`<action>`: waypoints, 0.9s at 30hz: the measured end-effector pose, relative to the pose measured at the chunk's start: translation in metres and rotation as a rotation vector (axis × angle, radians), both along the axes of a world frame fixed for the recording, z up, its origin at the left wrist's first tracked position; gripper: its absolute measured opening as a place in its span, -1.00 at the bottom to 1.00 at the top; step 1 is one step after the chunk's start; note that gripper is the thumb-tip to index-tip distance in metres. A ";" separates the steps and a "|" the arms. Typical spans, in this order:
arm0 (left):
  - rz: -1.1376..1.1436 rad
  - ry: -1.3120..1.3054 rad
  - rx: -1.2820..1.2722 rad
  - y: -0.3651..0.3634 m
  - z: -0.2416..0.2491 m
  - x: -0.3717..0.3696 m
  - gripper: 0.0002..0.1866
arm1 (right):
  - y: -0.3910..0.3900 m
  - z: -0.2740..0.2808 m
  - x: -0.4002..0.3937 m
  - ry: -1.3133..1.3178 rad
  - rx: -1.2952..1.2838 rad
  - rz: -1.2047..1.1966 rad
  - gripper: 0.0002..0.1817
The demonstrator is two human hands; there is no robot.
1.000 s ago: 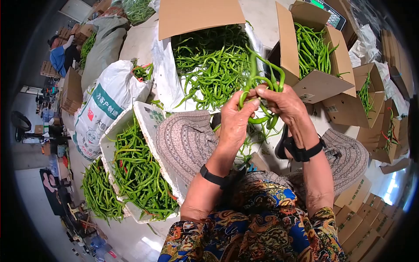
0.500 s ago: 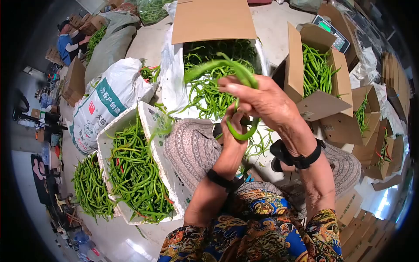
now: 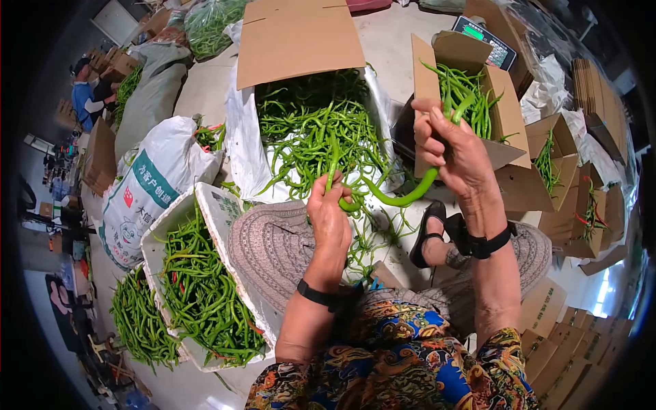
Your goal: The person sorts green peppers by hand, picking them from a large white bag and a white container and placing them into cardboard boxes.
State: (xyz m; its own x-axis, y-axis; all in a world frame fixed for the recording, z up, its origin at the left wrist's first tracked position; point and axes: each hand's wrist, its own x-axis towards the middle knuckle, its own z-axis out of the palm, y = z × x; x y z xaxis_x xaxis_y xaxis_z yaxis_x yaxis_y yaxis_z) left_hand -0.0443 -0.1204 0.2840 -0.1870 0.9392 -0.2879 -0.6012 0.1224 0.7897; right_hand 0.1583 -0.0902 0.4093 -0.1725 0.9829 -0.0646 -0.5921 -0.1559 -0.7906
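Observation:
My left hand (image 3: 331, 217) pinches a long green chili pepper (image 3: 334, 156) that points up from the fingertips. Raised further to the right, my right hand (image 3: 459, 152) is closed on green chili peppers (image 3: 464, 107), whose ends stick up past the thumb. A thick curved pepper (image 3: 412, 197) hangs between the two hands in a loop, from my right palm toward my left fingers. Behind my left hand, a heap of green chili peppers (image 3: 321, 130) spills out of a white-lined box (image 3: 240, 137) with a raised cardboard flap (image 3: 301, 41).
At my left stands a white foam box (image 3: 232, 273) of peppers, with another pepper pile (image 3: 142, 318) beside it and a printed white sack (image 3: 154, 184) behind. On the right are an open carton (image 3: 506, 99) of peppers, a digital scale (image 3: 486, 39) and smaller cartons (image 3: 523, 188). A person (image 3: 85, 99) sits far left.
My hands have moved apart: the right went up and right toward the carton, the left moved left and lower. Peppers stay in both hands. The view has shifted slightly.

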 end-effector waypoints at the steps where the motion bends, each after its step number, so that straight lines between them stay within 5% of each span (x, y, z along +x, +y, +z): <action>1: -0.047 0.018 0.018 -0.003 0.003 0.000 -0.73 | 0.000 -0.004 0.004 0.026 -0.006 0.010 -0.71; 5: -0.021 0.180 0.120 -0.009 0.020 0.010 -0.67 | -0.005 -0.020 -0.001 -0.153 -0.095 -0.055 -0.76; 8: -0.309 0.540 0.209 -0.018 0.035 0.025 -0.56 | -0.001 -0.035 -0.019 -0.240 -0.113 -0.092 -0.77; 10: -0.335 1.001 0.491 -0.022 0.030 0.039 -0.45 | -0.001 -0.040 -0.035 -0.252 -0.076 -0.057 -0.77; 11: -0.405 0.827 0.396 -0.026 0.028 0.043 -0.44 | -0.002 -0.039 -0.040 -0.239 -0.102 -0.031 -0.76; 14: -0.432 0.904 0.132 -0.022 0.034 0.035 -0.50 | -0.009 -0.039 -0.048 -0.362 0.003 -0.043 -0.61; 18: -0.248 -0.046 0.090 -0.003 0.019 0.009 -0.60 | -0.012 -0.047 -0.026 -1.268 0.546 -0.229 -0.63; 21: -0.283 -0.128 0.113 -0.005 0.019 0.010 -0.56 | -0.031 -0.051 -0.031 -1.815 0.708 -0.239 -0.64; 27: -0.243 -0.257 0.157 -0.007 0.017 0.015 -0.59 | -0.059 -0.081 -0.056 -1.990 0.730 -0.149 -0.80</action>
